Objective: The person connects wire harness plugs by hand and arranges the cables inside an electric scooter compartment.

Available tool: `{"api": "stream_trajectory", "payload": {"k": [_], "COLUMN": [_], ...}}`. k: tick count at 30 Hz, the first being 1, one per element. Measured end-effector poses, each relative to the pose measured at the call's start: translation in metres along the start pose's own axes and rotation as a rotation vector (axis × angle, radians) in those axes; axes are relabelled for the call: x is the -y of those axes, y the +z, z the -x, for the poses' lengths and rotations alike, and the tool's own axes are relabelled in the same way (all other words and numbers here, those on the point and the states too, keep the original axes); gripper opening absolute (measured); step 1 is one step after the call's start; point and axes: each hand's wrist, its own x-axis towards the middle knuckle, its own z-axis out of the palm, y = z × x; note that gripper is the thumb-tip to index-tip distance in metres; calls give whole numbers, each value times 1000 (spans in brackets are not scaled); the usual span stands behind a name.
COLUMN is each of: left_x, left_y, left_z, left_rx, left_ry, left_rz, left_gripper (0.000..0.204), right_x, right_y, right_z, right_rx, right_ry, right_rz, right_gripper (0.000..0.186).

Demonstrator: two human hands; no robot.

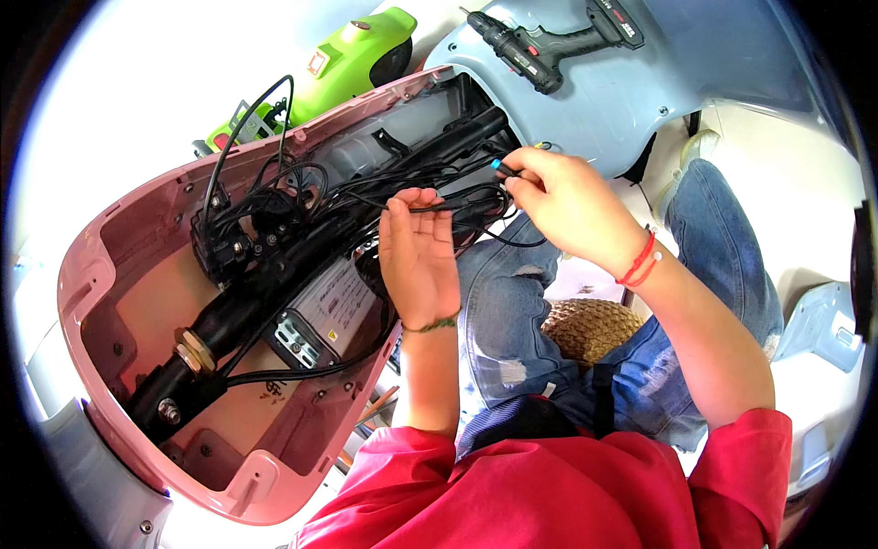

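Note:
My right hand (572, 206) pinches a black cable between thumb and fingers. Its blue-tipped connector (499, 166) sticks out to the left of the fingertips. Palm up, my left hand (419, 261) has its fingers curled round a thin black cable (430, 209) that crosses them. Just beyond and between both hands lies a bundle of black cables (476, 199), some of them looped. The bundle runs along a black frame tube (334, 229) inside a pink scooter body shell (87, 261). Where some of the cables end is hidden in the bundle.
A silver box with a label (331, 306) sits beside the tube in the shell. On a light blue panel (585, 119) at the back lies a black cordless drill (553, 41). A green shell part (366, 50) stands behind. My knees and a woven seat (593, 329) are below.

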Motion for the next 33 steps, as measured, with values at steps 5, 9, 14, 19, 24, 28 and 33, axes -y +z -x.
{"api": "stream_trajectory", "payload": {"k": [5, 9, 14, 19, 24, 28, 33], "left_x": [-10, -15, -11, -2, -2, -9, -7], "left_y": [10, 10, -1, 3, 16, 17, 15], "left_z": [8, 11, 10, 12, 9, -5, -24], "left_rx": [185, 118, 39, -252, -242, -243, -291], "left_ry": [-191, -208, -42, 111, 91, -24, -42], "left_rz": [627, 681, 252, -125, -148, -79, 30], "left_gripper": [23, 22, 20, 41, 54, 58, 31], "right_x": [5, 8, 5, 1, 1, 1, 2], "right_y": [1, 5, 10, 11, 11, 10, 10], "right_z": [10, 9, 8, 4, 4, 4, 4], "right_rx": [100, 64, 52, -1, 13, -21, 2], "right_ry": [-212, -412, -328, -196, -124, -130, -111], "right_rz": [-267, -130, -170, -196, -177, -146, -198], "right_gripper": [24, 25, 25, 22, 21, 21, 22]}}
